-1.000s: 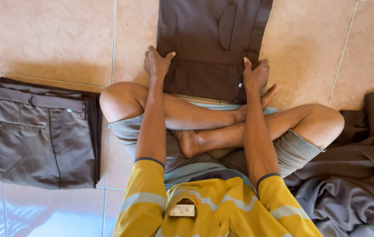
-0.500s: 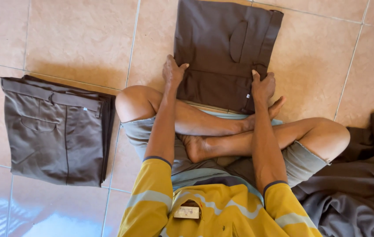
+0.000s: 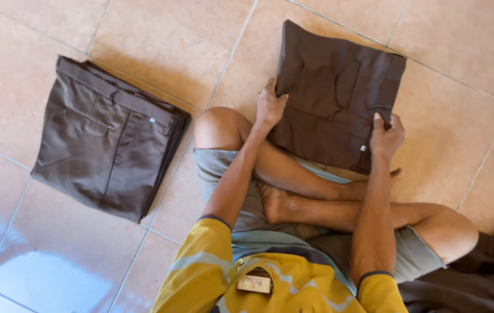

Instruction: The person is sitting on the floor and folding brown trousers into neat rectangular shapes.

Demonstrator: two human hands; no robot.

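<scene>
Folded trousers (image 3: 334, 93) are sliding leftward across the floor (image 3: 166, 46) since earlier.
Left hand (image 3: 270, 107) and right hand (image 3: 387, 136) are each pinching a near corner; squaring them likely comes next, stack (image 3: 108, 139) lying left.

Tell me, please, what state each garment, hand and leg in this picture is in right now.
Brown trousers in front: folded, flat on the tiled floor, gripped at both side edges.
Left hand: closed on the left edge.
Right hand: closed on the right edge.
Folded trousers stack: folded, flat on the floor, apart from the hands.
Dark cloth heap: unfolded, crumpled.
Legs: crossed, barefoot.
</scene>
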